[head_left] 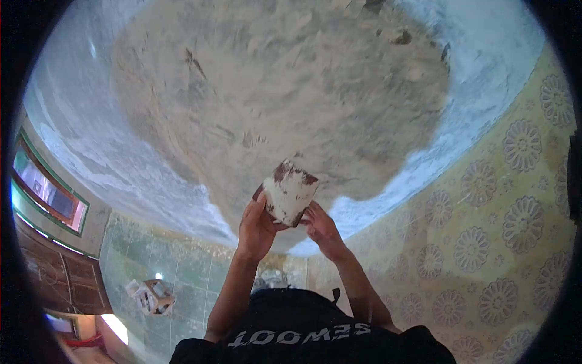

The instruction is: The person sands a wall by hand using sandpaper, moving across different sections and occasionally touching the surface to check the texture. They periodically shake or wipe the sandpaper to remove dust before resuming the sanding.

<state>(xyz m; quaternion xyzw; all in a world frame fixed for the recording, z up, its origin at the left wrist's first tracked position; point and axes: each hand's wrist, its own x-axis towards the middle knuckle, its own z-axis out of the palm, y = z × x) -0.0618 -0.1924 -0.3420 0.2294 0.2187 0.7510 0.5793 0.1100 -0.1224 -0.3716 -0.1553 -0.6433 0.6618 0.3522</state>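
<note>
A squarish, flat piece (291, 197), reddish-brown and mostly coated in white plaster-like material, is held up before the wall, one corner pointing upward. My left hand (257, 227) grips its left and lower edge, thumb on the near side. At the lower right edge, the curled fingers of my right hand (322, 229) grasp it too. Behind the piece spreads a rough grey-brown patch of wall (291, 91) with dark marks and small pits. Some fingers are hidden behind the piece.
Bluish-white wall (109, 133) surrounds the patch. A patterned yellowish wall (473, 242) stands at the right. On the greenish tiled floor (200, 267) sits an open box (154, 297) with things in it. A window (48, 182) and a brown wooden door (60, 273) are at the left.
</note>
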